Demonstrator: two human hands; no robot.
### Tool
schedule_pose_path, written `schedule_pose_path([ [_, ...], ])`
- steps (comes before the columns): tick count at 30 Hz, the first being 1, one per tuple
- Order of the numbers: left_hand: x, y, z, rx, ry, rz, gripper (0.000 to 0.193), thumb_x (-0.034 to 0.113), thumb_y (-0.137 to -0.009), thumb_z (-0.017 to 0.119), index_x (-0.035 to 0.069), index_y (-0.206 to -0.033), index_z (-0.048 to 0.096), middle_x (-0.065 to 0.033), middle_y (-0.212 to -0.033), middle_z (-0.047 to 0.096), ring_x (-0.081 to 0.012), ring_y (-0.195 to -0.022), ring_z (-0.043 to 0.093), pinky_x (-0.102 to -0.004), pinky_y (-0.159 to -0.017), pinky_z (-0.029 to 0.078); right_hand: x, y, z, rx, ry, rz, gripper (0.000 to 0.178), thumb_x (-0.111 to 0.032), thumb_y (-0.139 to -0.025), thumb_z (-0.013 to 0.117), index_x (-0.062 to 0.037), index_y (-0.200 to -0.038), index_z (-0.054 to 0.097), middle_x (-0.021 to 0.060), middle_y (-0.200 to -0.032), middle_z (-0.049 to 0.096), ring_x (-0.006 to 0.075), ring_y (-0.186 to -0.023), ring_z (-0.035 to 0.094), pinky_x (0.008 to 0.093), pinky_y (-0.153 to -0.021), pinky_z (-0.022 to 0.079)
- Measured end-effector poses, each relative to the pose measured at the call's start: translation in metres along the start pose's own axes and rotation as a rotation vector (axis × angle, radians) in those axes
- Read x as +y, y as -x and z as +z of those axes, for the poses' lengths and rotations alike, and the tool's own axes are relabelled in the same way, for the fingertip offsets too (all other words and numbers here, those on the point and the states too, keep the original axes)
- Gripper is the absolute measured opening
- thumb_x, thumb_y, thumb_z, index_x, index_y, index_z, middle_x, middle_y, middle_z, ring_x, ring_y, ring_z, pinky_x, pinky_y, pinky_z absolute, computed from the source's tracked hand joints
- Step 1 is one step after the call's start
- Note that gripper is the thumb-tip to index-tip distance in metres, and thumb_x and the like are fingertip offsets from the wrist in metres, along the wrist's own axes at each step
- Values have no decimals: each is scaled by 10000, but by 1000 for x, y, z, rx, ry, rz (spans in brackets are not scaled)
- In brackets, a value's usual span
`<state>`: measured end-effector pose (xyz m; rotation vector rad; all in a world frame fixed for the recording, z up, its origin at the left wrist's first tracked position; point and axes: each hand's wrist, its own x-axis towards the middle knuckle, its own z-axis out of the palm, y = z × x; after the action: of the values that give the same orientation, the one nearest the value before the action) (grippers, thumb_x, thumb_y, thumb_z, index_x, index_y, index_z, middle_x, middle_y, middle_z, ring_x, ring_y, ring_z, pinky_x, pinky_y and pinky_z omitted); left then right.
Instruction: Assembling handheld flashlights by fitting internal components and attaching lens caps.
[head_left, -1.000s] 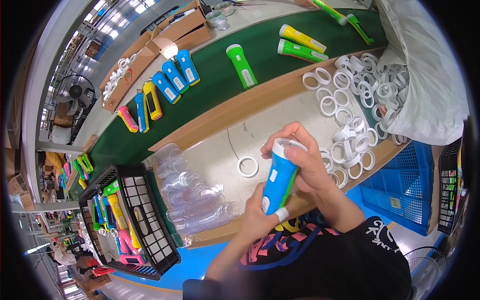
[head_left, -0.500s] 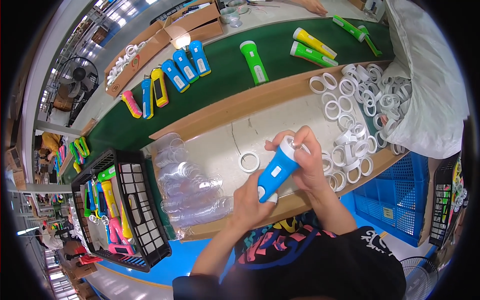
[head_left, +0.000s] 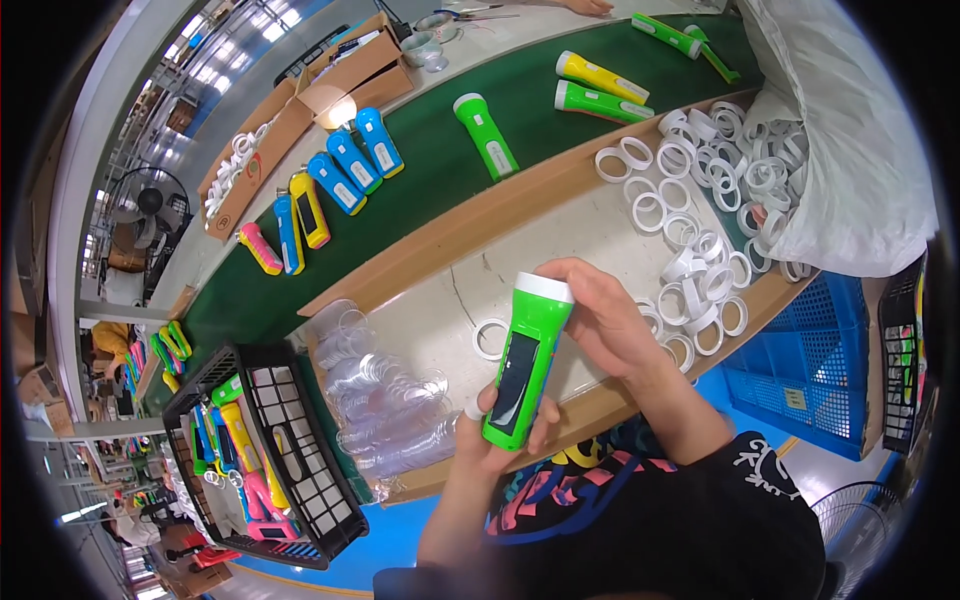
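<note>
A flashlight (head_left: 525, 350) is held upright between my two hands, its green side and long dark panel facing up, a white ring around its head. My left hand (head_left: 482, 440) is closed around the handle's lower end. My right hand (head_left: 608, 322) grips the head at its right side, some fingers hidden behind it. Just left of the flashlight, a single white ring (head_left: 475, 342) lies in the shallow cardboard tray (head_left: 415, 248). Overlapping clear discs (head_left: 390, 400) fill the tray's left end. Many loose white rings (head_left: 690, 268) are heaped at its right end.
Beyond the tray, a green belt (head_left: 425, 135) carries flashlights, among them a green one (head_left: 487, 140) and blue ones (head_left: 338, 184). A black crate (head_left: 318, 478) of flashlights stands left; a white bag (head_left: 860, 160) and blue crate (head_left: 815, 350) right. Another person's hand (head_left: 588, 6) shows at the top.
The flashlight has turned from its blue, switch side to its green side with the dark panel, and stands more upright. My right hand has shifted from the head's front rim to its side.
</note>
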<state>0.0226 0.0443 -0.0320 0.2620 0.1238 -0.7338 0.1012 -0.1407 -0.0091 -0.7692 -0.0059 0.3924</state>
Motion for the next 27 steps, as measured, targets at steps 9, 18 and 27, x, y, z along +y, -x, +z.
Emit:
schedule_pose_path([
  [9, -11, -13, 34, 462, -1273, 139, 575, 111, -744, 727, 28, -1224, 422, -51, -873, 561, -110, -764, 534, -253, -675, 447, 3, -6, 8, 129, 141, -44, 333, -225, -866, 633, -73, -1128, 494, 61, -964, 583, 116, -905, 534, 265, -812, 432],
  [18, -43, -2, 36, -91, -83, -108, 530, 139, -699, 691, 40, -1150, 431, -87, -761, 500, -127, -545, 456, -231, -446, 334, 18, -5, 12, -265, -492, -104, 302, -356, -798, 624, -131, -932, 473, 156, -907, 561, 300, -909, 589, 392, -846, 463],
  [27, -19, -10, 11, 537, -1634, 267, 512, 177, -713, 711, 13, -1111, 434, -114, -838, 568, -249, -672, 583, -369, -664, 494, 16, -3, 10, 123, 284, -221, 237, -166, -825, 613, -93, -941, 420, 143, -930, 591, 217, -893, 585, 341, -782, 481],
])
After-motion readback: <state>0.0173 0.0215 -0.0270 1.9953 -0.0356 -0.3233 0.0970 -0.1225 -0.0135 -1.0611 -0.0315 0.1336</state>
